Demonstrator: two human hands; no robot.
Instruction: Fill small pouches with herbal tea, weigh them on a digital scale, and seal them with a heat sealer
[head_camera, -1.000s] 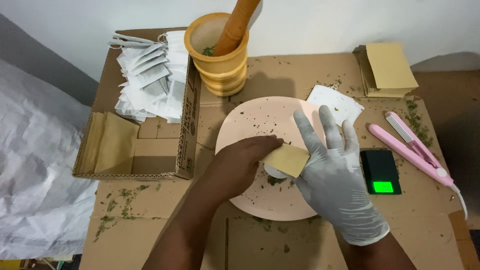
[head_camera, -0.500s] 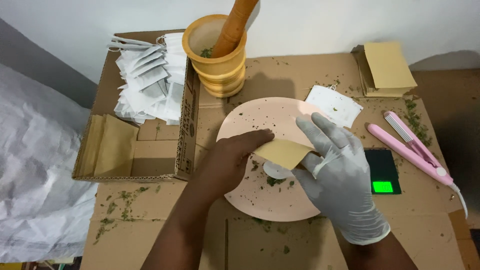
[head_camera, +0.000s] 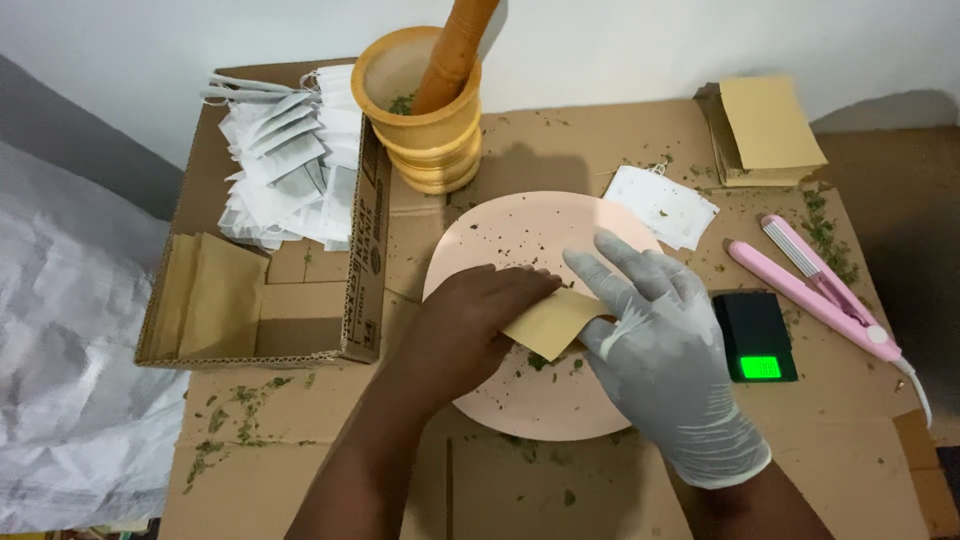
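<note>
Over a pink plate (head_camera: 505, 230) dusted with green herb flakes, both hands hold a small tan paper envelope (head_camera: 552, 322). My left hand (head_camera: 470, 330), bare, pinches its left edge. My right hand (head_camera: 662, 340), in a white glove, grips its right side with the fingers curled around it. The white tea bag seen earlier under the envelope is hidden. Some green herb bits lie on the plate just below the envelope.
A wooden mortar with pestle (head_camera: 425, 100) stands behind the plate. An open cardboard box (head_camera: 300, 300) at left holds white tea bags (head_camera: 290, 170) and tan envelopes. At right lie a white tea bag (head_camera: 660, 205), a stack of tan envelopes (head_camera: 765, 130), a pink sealer (head_camera: 815, 290) and a black scale (head_camera: 755, 335).
My gloved fingers went from spread to curled around the envelope. The envelope moved down and covers the white tea bag that showed beneath it.
</note>
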